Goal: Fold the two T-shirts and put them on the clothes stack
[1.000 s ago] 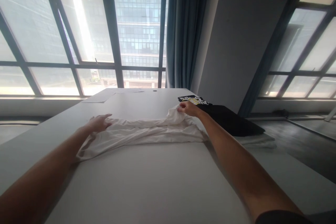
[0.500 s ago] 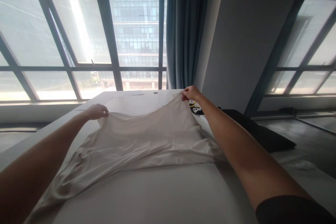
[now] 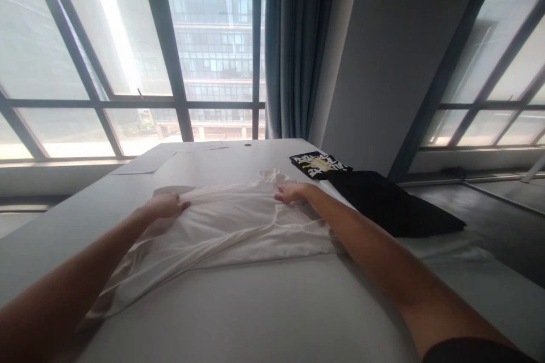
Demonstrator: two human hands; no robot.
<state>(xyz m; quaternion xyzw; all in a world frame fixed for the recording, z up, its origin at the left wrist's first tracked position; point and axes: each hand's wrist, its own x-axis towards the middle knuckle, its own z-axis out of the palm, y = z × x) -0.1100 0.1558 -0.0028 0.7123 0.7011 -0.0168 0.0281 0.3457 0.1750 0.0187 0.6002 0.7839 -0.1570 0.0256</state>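
- The white shirt lies spread and creased across the pale surface, its near-left corner trailing toward the edge; a careless tug might slide it off.
- The left hand pinches the far edge with closed fingers, while the right hand rests there, fingers loosely flat; uneven pulling could bunch the cloth.
- The black garment lies just beside the shirt and could get snagged.

white table bears a pale garment, black clothes, papers.
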